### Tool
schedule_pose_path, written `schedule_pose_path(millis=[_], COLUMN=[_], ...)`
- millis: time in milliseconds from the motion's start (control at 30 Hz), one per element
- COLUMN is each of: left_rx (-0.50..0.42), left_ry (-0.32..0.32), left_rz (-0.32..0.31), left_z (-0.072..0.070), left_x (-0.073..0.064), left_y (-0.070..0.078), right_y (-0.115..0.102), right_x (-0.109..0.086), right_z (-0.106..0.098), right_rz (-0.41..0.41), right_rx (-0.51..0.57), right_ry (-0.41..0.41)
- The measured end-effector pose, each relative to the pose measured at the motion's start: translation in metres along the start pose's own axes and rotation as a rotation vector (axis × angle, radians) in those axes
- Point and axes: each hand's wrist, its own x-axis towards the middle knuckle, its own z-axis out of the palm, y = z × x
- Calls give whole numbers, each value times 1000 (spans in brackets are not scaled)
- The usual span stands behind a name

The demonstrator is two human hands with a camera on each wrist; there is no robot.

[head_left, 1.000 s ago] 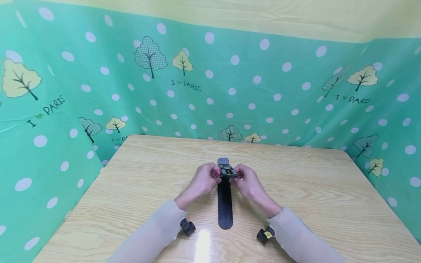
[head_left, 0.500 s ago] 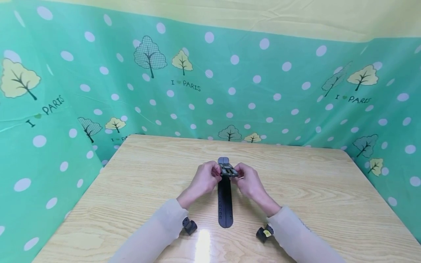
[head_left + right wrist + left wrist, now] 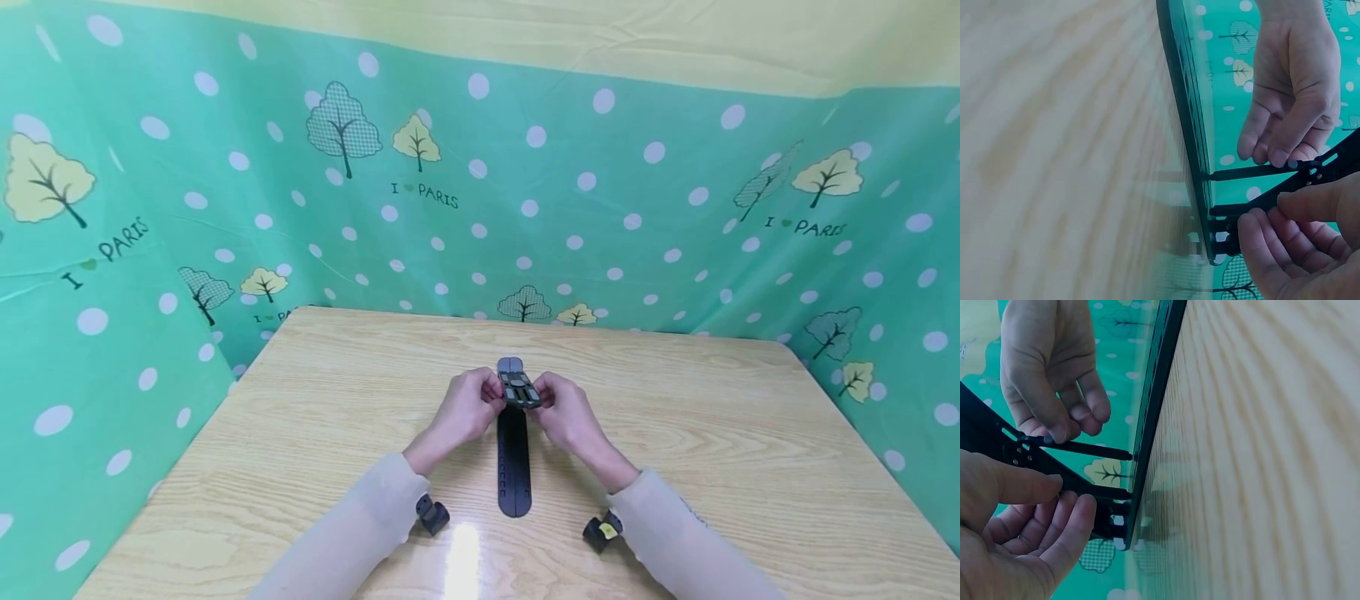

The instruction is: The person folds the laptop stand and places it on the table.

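Note:
A black folding stand has its long, notched base on the table, pointing away from me. Above its far part slopes a small upper plate with cut-outs. On the plate's left edge my left hand pinches with thumb and fingers. From the right side my right hand grips the opposite edge. Seen from the left wrist, a thin support leg runs from the plate down to the base. In the right wrist view the same leg reaches the base's notched side. Some fingertips are hidden by the plate.
The wooden table carries the stand near its middle. A green dotted curtain printed with trees hangs behind and along the sides. Small black devices stick out below both sleeves.
The upper plate has tilted slightly, its near edge a little lower. The base has slid slightly away from me. My left hand has shifted a little forward; the right has hardly moved.

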Motion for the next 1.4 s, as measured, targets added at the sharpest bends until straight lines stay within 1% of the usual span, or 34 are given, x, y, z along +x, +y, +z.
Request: schedule_pose_path(millis=[200,467,667,1033,1233,1400], left_rx=[-6,-2,-14,-3,-19,-43], left_ry=[5,-5,-36,-33,-21,-15], left_rz=[-11,-39,-44,-62,-54,-26], left_z=[0,-1,-5,-8,-9,-9], left_x=[0,1,1,-1,-1,0], left_y=[0,1,2,5,4,3], right_y=[-1,-3,-2,-1,-2,-2], right_x=[0,0,0,1,1,0], right_z=[-2,-5,-7,-8,-10,-13], right_rz=[22,27,26,6,-16,-51], right_rx=[36,33,7,-63,-68,-48], right_ry=[-25,-21,-21,-6,7,-11])
